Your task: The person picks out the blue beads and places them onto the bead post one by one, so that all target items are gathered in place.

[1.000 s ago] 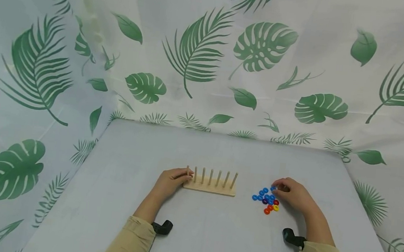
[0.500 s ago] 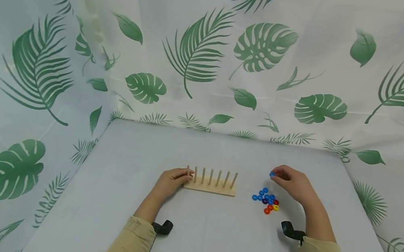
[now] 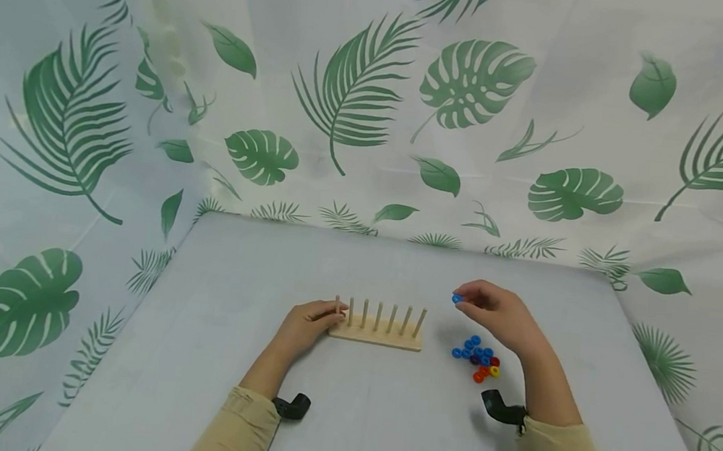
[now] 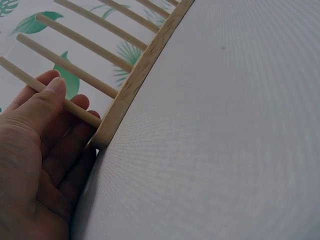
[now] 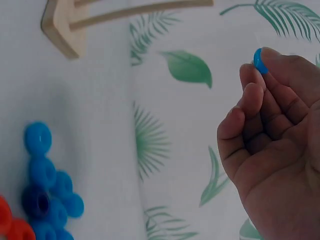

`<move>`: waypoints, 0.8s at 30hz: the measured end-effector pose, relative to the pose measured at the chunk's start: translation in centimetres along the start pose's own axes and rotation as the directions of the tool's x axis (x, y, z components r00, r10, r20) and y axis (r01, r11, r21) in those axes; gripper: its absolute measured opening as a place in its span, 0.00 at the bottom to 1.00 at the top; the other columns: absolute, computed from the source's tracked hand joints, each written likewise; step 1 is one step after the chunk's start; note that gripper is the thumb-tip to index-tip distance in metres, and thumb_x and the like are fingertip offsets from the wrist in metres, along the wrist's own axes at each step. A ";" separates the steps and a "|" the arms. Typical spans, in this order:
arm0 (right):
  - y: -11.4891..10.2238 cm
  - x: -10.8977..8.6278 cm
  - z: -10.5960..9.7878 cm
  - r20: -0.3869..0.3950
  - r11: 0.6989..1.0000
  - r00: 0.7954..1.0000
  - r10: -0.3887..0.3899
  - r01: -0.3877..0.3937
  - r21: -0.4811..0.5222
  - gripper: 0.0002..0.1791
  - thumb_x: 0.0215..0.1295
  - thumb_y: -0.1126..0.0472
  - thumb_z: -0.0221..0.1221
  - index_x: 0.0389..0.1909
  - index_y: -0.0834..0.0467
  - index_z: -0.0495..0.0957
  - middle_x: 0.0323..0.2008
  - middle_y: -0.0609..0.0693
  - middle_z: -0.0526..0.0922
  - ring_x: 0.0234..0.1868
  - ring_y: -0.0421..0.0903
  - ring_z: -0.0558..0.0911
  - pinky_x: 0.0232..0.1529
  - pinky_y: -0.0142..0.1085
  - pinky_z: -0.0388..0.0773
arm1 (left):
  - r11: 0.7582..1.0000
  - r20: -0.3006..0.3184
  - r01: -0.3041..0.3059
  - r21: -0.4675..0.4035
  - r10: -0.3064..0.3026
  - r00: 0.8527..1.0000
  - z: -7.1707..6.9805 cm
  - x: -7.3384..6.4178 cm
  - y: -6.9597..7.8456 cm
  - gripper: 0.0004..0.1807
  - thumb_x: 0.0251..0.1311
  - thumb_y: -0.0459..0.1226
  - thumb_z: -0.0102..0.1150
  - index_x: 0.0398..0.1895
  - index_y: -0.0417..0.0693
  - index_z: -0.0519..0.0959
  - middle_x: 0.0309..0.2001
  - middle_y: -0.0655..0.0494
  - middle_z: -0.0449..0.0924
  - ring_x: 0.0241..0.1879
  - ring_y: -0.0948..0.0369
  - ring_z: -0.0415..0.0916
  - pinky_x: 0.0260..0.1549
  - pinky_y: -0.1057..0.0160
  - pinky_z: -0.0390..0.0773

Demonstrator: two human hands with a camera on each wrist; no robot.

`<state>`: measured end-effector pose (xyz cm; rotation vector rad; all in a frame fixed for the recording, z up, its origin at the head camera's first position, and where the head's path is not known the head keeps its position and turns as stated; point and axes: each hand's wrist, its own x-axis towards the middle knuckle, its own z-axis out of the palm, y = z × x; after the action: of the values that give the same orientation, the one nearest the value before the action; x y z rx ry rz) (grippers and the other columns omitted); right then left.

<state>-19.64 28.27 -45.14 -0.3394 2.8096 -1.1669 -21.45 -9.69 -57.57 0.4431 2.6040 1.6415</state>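
Observation:
A wooden peg rack (image 3: 375, 338) with a row of several upright pegs stands on the table. My left hand (image 3: 306, 326) grips the leftmost peg (image 4: 80, 111) between thumb and fingers, low beside the end of the base. Raised over the table to the right of the rack, my right hand (image 3: 499, 315) pinches a small blue ring (image 5: 259, 61) between thumb and index finger. Below it lies a loose pile of rings: blue ones (image 3: 475, 340), a dark purple one (image 5: 36, 202), a dark red one (image 3: 495, 362), a yellow one (image 3: 494, 372) and orange-red ones (image 3: 478, 377). The pegs carry no rings.
A pale cloth covers the table (image 3: 369, 415). Leaf-printed sheeting (image 3: 372, 110) rises behind the table and along both sides. A black wrist camera (image 3: 293, 406) sits on the left wrist, another black camera (image 3: 501, 407) on the right.
My right hand has lifted a blue ring off the pile, moving up and then left toward the rack. My left hand stays on the end peg, and the rack has not moved.

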 end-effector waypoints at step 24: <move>-1.0 1.8 4.4 0.130 0.997 0.989 -0.077 0.072 0.040 0.09 0.67 0.49 0.63 0.45 0.45 0.81 0.35 0.44 0.82 0.37 0.43 0.79 0.38 0.33 0.80 | 1.000 0.010 0.018 -0.020 -0.018 1.000 -0.2 -0.1 0.2 0.13 0.61 0.55 0.62 0.49 0.73 0.85 0.54 0.67 0.84 0.60 0.61 0.77 0.59 0.51 0.78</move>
<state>-20.51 24.17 -47.51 -0.5033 2.6809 -1.1612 -21.31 -9.79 -57.37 0.4245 2.5748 1.6541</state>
